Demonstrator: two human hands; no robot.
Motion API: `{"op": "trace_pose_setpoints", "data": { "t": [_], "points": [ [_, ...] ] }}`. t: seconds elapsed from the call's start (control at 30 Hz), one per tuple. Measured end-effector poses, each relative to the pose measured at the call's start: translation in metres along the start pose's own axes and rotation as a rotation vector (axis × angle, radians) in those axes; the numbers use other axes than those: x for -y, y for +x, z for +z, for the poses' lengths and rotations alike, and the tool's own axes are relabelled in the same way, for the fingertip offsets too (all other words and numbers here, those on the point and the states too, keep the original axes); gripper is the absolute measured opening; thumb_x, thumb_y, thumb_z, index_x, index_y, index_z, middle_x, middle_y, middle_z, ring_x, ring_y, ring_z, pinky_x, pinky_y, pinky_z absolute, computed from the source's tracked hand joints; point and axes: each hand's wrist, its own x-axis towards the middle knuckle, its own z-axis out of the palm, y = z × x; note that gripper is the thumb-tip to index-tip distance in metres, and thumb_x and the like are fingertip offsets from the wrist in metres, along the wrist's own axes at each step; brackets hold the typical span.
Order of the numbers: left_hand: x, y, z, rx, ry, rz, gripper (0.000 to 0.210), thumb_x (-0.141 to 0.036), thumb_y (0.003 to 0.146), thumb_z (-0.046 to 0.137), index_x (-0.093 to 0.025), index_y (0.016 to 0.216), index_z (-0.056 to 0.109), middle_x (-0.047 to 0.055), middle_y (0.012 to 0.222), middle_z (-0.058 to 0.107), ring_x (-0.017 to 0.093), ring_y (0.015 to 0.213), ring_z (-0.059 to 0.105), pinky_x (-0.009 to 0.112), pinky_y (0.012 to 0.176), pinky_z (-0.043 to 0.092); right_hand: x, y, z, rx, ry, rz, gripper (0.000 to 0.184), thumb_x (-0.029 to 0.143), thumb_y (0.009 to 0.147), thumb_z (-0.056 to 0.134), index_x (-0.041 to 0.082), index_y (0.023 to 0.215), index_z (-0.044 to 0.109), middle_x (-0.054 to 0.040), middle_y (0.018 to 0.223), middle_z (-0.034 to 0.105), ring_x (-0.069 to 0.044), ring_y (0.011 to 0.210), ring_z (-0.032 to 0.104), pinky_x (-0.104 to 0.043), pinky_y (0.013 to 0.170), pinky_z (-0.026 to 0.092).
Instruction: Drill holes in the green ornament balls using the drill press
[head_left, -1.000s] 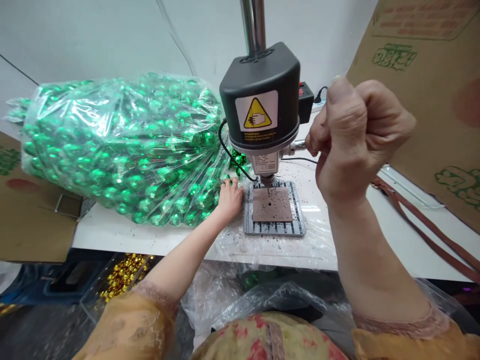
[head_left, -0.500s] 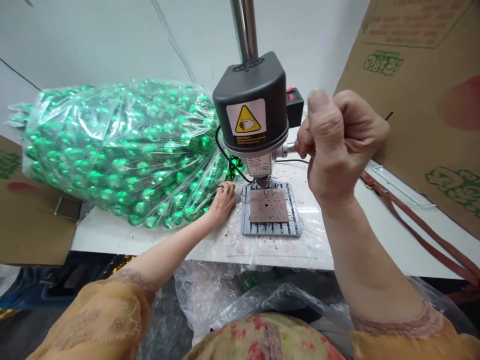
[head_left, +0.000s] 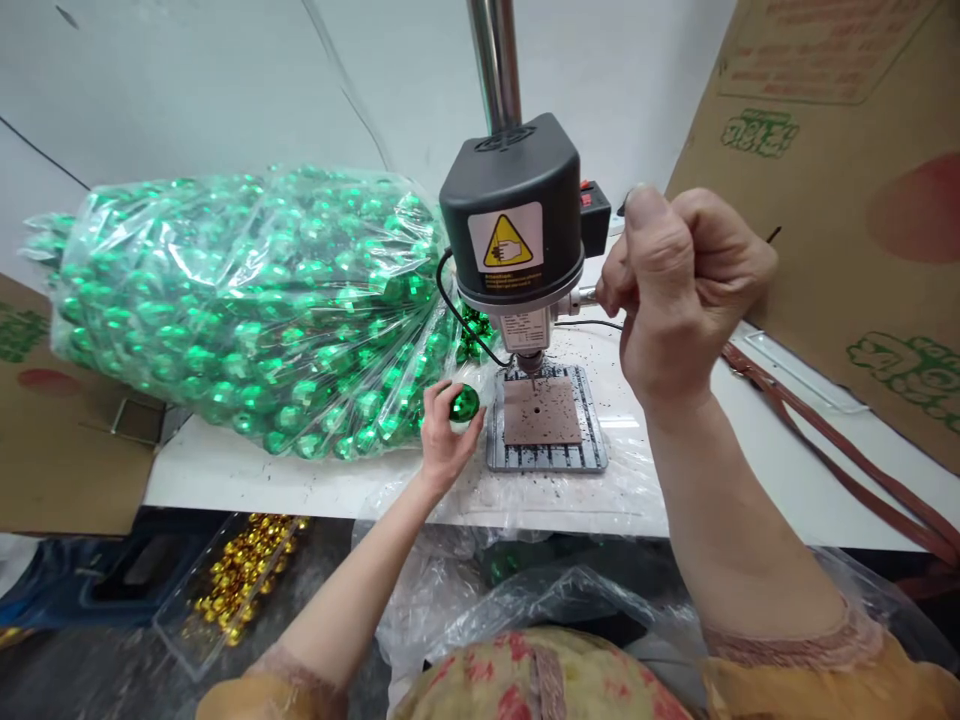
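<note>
Between the fingers of my left hand (head_left: 447, 440) is a shiny green faceted ball (head_left: 464, 403), held just left of the drill press base. My right hand (head_left: 686, 290) is closed around the feed lever (head_left: 588, 296) at the side of the drill press (head_left: 517, 215); the gripped end is hidden by my fingers. Under the chuck (head_left: 530, 362) lies a brown square plate (head_left: 541, 412) with a small dark hole in its middle. It rests on the slotted metal base (head_left: 546, 459), which is littered with dark shavings.
A clear bag (head_left: 247, 310) full of green balls fills the left of the white table (head_left: 247, 480). Cardboard boxes (head_left: 840, 220) stand on both sides. A brown strap (head_left: 832, 450) lies at right. Below left, a clear bin (head_left: 191, 640) holds gold balls.
My left hand has come away from beside the bag, turned over and now shows a green ball in its fingers. My right hand stays on the lever.
</note>
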Motion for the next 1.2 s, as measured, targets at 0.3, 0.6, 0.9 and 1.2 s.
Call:
{"op": "trace_pose_setpoints", "data": {
  "t": [0.3, 0.6, 0.9, 1.2],
  "points": [
    [-0.053, 0.012, 0.022, 0.109, -0.988, -0.847, 0.052, -0.057, 0.084, 0.077, -0.028, 0.123, 0.061, 0.003, 0.102, 0.067, 0.016, 0.082, 0.063, 0.028, 0.069, 0.054, 0.001, -0.001, -0.001, -0.006, 0.017, 0.008, 0.043, 0.029, 0.095, 0.061, 0.022, 0.059, 0.039, 0.0077, 0.049, 0.04, -0.004, 0.042, 0.04, -0.027, 0.046, 0.032],
    [-0.031, 0.016, 0.04, 0.134, -0.884, -0.72, 0.057, -0.049, 0.074, 0.089, -0.023, 0.119, 0.065, 0.004, 0.106, 0.075, 0.019, 0.098, 0.071, 0.034, 0.093, 0.056, 0.003, -0.002, -0.001, 0.007, 0.022, -0.013, 0.043, 0.027, 0.095, 0.06, 0.02, 0.059, 0.037, 0.0085, 0.051, 0.037, -0.002, 0.044, 0.042, -0.024, 0.049, 0.032],
    [-0.026, 0.015, 0.054, 0.233, -0.767, -0.584, 0.059, -0.053, 0.079, 0.084, -0.022, 0.124, 0.062, 0.008, 0.116, 0.074, 0.023, 0.106, 0.072, 0.038, 0.096, 0.056, 0.002, -0.001, -0.001, -0.002, 0.006, -0.017, 0.046, 0.033, 0.094, 0.063, 0.022, 0.058, 0.037, 0.0074, 0.048, 0.037, -0.006, 0.042, 0.037, -0.03, 0.048, 0.031],
    [-0.028, 0.015, 0.061, 0.247, -0.536, -0.431, 0.059, -0.051, 0.076, 0.086, -0.022, 0.123, 0.066, 0.01, 0.123, 0.073, 0.027, 0.114, 0.068, 0.044, 0.103, 0.053, 0.003, -0.001, 0.001, -0.028, -0.009, -0.007, 0.051, 0.043, 0.091, 0.067, 0.022, 0.057, 0.034, 0.0065, 0.046, 0.034, -0.008, 0.041, 0.035, -0.032, 0.047, 0.03]
  ]
}}
